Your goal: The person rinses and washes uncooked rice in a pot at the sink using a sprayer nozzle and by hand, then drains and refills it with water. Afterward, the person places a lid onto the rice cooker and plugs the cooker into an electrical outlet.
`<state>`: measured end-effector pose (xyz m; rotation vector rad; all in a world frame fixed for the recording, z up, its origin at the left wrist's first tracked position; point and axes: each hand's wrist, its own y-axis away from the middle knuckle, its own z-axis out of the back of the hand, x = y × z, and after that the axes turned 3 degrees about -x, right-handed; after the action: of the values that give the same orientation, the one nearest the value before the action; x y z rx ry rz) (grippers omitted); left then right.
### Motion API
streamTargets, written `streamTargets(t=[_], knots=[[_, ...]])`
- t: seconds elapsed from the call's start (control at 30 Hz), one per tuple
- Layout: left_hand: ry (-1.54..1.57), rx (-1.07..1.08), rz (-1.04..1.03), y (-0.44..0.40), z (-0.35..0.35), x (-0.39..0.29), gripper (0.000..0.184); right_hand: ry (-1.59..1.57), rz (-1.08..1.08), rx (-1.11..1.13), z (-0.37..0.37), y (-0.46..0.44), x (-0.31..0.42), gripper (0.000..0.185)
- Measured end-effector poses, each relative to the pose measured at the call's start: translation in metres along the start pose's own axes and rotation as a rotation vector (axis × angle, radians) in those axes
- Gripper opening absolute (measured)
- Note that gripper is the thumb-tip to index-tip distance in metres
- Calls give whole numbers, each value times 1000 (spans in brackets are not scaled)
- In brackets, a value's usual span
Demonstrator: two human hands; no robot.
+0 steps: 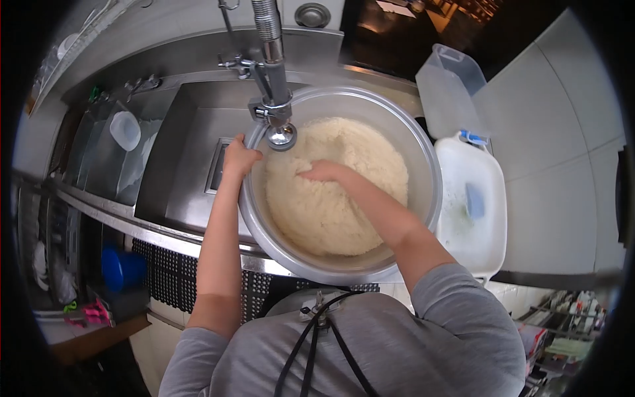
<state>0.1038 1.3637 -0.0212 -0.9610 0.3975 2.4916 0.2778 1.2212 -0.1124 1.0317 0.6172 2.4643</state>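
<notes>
Left hand [241,159] is curled over the big metal pot [423,188] rim around 10 o'clock. Right hand [322,171] is dipped into the pale grain [337,221] inside, fingers partly buried, so can't tell how open or if it's gripping any.

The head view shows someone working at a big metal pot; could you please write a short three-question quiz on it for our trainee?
1. Which of the person's hands is on the rim of the large metal pot?
A) Right only
B) Left only
C) Both
D) Neither
2. True or false: the blue sponge-like piece lies inside the pot.
3. What does the other hand touch inside the pot?

Key:
1. B, the left hand.
2. False; the blue sponge-like piece lies in the white tub.
3. Pale rice-like grains, touched by the right hand.
</notes>
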Motion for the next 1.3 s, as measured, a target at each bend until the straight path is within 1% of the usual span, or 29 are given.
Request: streamTargets(t=[0.03,0.07,0.13,0.17,0.2,0.23,0.27,0.33,0.4,0.47,0.53,0.6,0.67,0.73,0.77,0.83,0.87,0.93,0.97,1.0,1.03,1.07,1.13,1.17,1.27,1.3], knots=[[33,-24,-6,-1,-2,3,75,26,70,29,-15,3,1,75],[36,-2,-12,-3,-5,6,75,15,50,28,-30,8,0,75],[17,-13,-26,-2,-4,5,79,4,16,159,-45,37,21,65],[16,-40,-67,-4,-6,10,72,-6,2,152,-46,45,27,65],[17,-26,-80,-4,-4,9,72,68,10,243,-47,52,32,59],[56,27,-77,-5,-2,8,67,144,19,335,-48,58,35,54],[95,80,-70,-4,-1,9,62,139,9,330,-53,64,35,54],[109,81,-101,-6,-2,13,59,164,66,381,-58,82,33,47],[125,83,-130,-6,-2,16,56,296,9,471,-51,107,45,42],[160,103,-136,-4,1,13,57,455,-111,451,-51,128,41,43],[180,95,-151,-7,-2,15,55,425,-146,443,-28,140,31,39],[197,85,-153,-7,-4,19,53,361,-367,184,9,132,25,41],[210,69,-169,-6,-5,20,49,288,-320,-381,41,124,6,49],[218,99,-162,-5,-1,18,49,206,-355,-520,56,98,-17,67],[225,126,-149,-4,0,16,48,203,-355,-527,51,86,-27,67],[245,121,-146,-4,0,17,48,170,-539,-609,47,58,-27,78],[268,121,-134,-3,-1,17,47,164,-538,-615,47,51,-26,78],[235,103,-143,-2,0,17,46,215,-609,-545,44,46,-19,82],[211,81,-145,-2,0,17,46,210,-606,-549,42,46,-18,82],[207,77,-149,-3,0,17,46,231,-574,-492,38,46,-17,80],[238,76,-128,-3,-2,19,45,254,-541,-431,33,48,-16,77],[269,74,-106,-3,-3,20,45,254,-537,-432,28,50,-15,77],[265,70,-130,-4,-1,21,45,360,-440,-377,14,58,-12,72],[267,65,-150,-5,1,20,46,359,-443,-387,7,62,-9,72],[263,100,-175,-7,4,19,47,358,-200,-191,-21,82,6,70],[264,102,-177,-8,2,22,47,329,-172,-164,-31,90,13,71]])
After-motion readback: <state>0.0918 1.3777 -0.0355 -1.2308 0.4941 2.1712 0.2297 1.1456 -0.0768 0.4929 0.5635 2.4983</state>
